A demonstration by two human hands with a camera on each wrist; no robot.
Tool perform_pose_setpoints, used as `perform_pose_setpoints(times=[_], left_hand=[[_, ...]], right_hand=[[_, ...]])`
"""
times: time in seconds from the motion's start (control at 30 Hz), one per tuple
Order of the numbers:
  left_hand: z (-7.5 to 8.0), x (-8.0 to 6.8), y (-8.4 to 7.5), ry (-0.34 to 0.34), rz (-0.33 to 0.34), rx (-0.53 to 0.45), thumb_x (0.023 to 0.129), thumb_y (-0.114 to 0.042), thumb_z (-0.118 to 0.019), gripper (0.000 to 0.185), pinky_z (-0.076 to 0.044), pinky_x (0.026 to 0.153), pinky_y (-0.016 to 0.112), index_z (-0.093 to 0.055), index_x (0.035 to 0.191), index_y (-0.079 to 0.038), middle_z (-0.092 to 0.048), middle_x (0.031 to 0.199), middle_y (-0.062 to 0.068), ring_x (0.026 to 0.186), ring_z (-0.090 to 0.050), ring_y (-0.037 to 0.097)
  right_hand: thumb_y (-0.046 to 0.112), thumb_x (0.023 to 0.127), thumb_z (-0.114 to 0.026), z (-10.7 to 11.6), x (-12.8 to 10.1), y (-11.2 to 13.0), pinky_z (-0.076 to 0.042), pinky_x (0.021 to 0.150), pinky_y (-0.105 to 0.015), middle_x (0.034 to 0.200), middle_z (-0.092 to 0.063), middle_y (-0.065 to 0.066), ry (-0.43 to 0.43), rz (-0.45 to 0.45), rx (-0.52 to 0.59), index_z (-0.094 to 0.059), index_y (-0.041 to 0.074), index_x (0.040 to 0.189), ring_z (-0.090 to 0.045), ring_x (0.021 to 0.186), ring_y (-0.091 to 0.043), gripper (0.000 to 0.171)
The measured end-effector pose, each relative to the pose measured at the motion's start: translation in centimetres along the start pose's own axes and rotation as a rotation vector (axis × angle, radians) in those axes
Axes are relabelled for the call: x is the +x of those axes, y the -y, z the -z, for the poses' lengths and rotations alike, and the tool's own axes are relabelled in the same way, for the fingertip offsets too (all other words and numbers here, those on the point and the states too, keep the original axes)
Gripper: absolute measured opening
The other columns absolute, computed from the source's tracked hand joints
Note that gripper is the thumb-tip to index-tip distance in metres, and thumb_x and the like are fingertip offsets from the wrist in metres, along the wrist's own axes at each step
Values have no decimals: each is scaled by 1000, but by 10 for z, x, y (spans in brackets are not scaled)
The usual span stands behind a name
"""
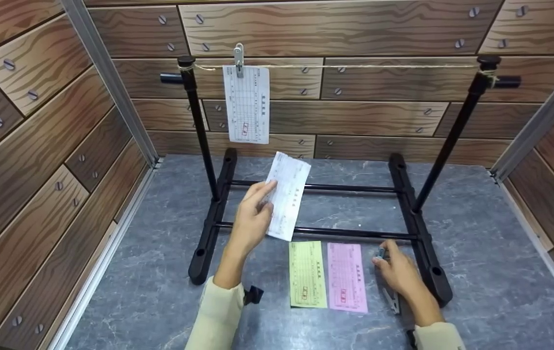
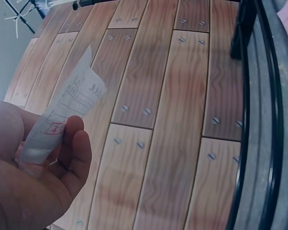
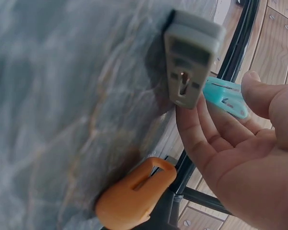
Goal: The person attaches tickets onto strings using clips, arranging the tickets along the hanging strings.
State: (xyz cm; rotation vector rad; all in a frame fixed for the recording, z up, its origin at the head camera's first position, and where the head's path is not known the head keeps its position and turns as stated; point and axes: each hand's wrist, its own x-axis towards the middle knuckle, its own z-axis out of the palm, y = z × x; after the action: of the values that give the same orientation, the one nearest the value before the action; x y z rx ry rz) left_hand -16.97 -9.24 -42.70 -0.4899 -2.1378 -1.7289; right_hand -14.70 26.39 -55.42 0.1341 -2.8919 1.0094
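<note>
String (image 1: 354, 66): open to the right of the hung slip (image 1: 247, 104) (pegged near left post). Rack base bars (image 1: 350, 232) cross the tabletop; two slips (image 1: 328, 276) lie in front.

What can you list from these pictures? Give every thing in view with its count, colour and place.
hanging slip: 1, white, clipped to the string at its left end
string: 1, tan, tied between the rack's two posts
rack: 1, black, standing on the table
held slip: 1, white, in the left hand
flat slips: 2, green slip and pink slip, side by side on the table
clothes pegs: 3 in the right wrist view, grey peg, teal peg, orange peg, by the right hand
table: 1, grey marbled
left hand: pinches the held slip
right hand: low on the table, fingers at the pegs
</note>
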Motion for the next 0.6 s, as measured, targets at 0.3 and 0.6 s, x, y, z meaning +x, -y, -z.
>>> perform_pose_setpoints(times=[0.3, 0.6], left_hand=[[-5, 16, -11, 4, -43, -27, 89, 16, -49, 50, -53, 81, 30, -57, 138, 6, -55, 135, 16, 110, -58, 24], [-6, 25, -20, -12, -97, -32, 90, 17, -48, 50, -54, 83, 32, -57, 138, 6, -55, 135, 17, 115, -57, 26]], right_hand=[[9, 91, -72, 1, 0, -1, -47, 67, -46, 82, -62, -10, -28, -3, 8, -52, 1, 109, -57, 74, -27, 28], [15, 90, -74, 2, 1, 0, -45, 66, -44, 74, -55, -4, 11, -34, -51, -57, 4, 99, -54, 71, -25, 23]])
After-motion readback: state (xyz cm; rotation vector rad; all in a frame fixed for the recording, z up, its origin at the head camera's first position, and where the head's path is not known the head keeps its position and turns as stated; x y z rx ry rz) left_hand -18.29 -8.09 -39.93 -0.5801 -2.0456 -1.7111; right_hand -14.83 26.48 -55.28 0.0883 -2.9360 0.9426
